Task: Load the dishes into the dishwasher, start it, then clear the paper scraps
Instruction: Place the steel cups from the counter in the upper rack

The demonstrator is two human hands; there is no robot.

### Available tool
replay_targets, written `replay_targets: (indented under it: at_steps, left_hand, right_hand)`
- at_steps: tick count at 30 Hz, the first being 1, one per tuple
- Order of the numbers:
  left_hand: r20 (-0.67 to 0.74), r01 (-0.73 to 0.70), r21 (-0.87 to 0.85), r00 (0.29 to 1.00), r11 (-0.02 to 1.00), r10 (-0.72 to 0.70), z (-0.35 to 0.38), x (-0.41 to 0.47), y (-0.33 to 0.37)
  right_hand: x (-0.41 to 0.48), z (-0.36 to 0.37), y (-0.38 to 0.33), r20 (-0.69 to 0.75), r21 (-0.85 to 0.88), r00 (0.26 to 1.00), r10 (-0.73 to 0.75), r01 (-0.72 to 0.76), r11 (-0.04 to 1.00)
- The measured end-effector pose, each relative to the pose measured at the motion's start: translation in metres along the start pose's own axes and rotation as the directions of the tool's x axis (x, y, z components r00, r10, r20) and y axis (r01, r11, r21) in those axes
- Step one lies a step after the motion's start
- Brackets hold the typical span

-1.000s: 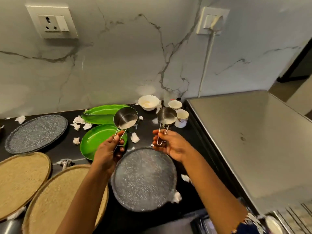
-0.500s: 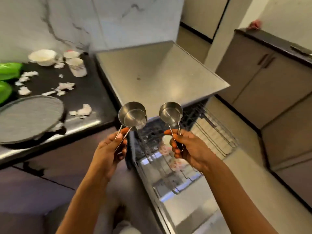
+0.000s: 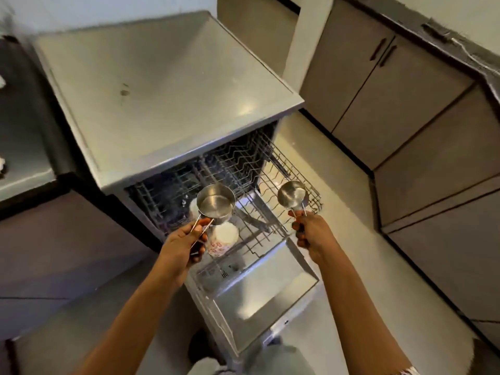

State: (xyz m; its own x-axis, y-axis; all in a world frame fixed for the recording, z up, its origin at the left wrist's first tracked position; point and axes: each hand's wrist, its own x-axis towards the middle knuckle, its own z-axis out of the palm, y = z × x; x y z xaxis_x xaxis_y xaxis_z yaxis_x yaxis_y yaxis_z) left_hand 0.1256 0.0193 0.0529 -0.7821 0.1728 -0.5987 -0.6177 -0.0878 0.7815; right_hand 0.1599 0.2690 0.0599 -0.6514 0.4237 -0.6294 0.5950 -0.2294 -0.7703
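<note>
My left hand [image 3: 184,243] grips the wire handle of a larger steel measuring cup [image 3: 215,203], held upright over the pulled-out wire rack [image 3: 273,169] of the open dishwasher [image 3: 162,85]. My right hand [image 3: 311,235] holds a smaller steel measuring cup [image 3: 292,197] above the rack's right front corner. A white patterned cup [image 3: 223,239] lies in the rack just right of my left hand. The dishwasher door [image 3: 259,296] hangs open below both hands.
The dark counter [image 3: 21,125] lies at the left with a few white paper scraps at the frame edge. Brown cabinets [image 3: 405,85] line the right wall, with pale floor between them and the dishwasher. My feet show at the bottom.
My view has swung from the counter to the open dishwasher. Both hands carried the measuring cups down over the rack and spread farther apart.
</note>
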Motion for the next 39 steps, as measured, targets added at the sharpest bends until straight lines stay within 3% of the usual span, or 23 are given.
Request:
replay_targets:
  at_steps: [5, 6, 8, 10, 12, 15, 21, 29, 32, 35, 39]
  left_hand:
    - [-0.121, 0.022, 0.001, 0.992, 1.0, -0.021, 0.045, 0.026, -0.031]
    - [-0.154, 0.019, -0.002, 0.988, 1.0, -0.019, 0.055, 0.03, -0.038]
    - [-0.229, 0.021, -0.032, 0.973, 0.999, -0.028, 0.076, 0.032, -0.05]
    - [-0.3, 0.001, -0.094, 0.953, 0.996, -0.03, 0.099, 0.034, -0.061]
    - [-0.366, 0.0, -0.158, 0.929, 0.987, -0.059, 0.117, 0.037, -0.069]
    - [-0.427, 0.001, -0.216, 0.899, 0.976, -0.096, 0.136, 0.041, -0.074]
    - [-0.484, -0.085, -0.248, 0.874, 0.965, -0.047, 0.147, 0.039, -0.073]
    - [-0.538, -0.157, -0.268, 0.843, 0.951, -0.012, 0.127, 0.026, -0.082]
    - [-0.542, -0.152, -0.266, 0.84, 0.952, -0.017, 0.128, 0.024, -0.087]
    - [-0.528, -0.161, -0.269, 0.849, 0.95, -0.006, 0.132, 0.023, -0.091]
    - [-0.525, -0.156, -0.253, 0.851, 0.955, 0.0, 0.139, 0.025, -0.094]
  right_hand:
    - [0.069, -0.041, -0.007, 0.014, -0.291, 0.999, -0.029, 0.032, 0.956]
    - [0.088, -0.047, -0.006, 0.05, -0.434, 0.996, -0.075, 0.089, 0.896]
    - [0.124, -0.057, 0.0, 0.197, -0.705, 0.969, -0.151, 0.247, 0.664]
    - [0.155, -0.066, 0.002, 0.323, -0.805, 0.934, -0.153, 0.356, 0.474]
    - [0.176, -0.074, 0.0, 0.377, -0.831, 0.916, -0.133, 0.399, 0.387]
    - [0.204, -0.079, -0.002, 0.488, -0.815, 0.868, -0.091, 0.49, 0.309]
    - [0.24, -0.077, -0.007, 0.718, -0.695, 0.691, 0.089, 0.703, 0.152]
    - [0.266, -0.065, 0.01, 0.858, -0.492, 0.489, 0.159, 0.87, -0.02]
    - [0.278, -0.06, 0.018, 0.878, -0.455, 0.451, 0.163, 0.89, -0.011]
    - [0.287, -0.057, 0.023, 0.865, -0.469, 0.458, 0.205, 0.883, 0.009]
    - [0.299, -0.054, 0.032, 0.866, -0.463, 0.463, 0.187, 0.885, -0.051]
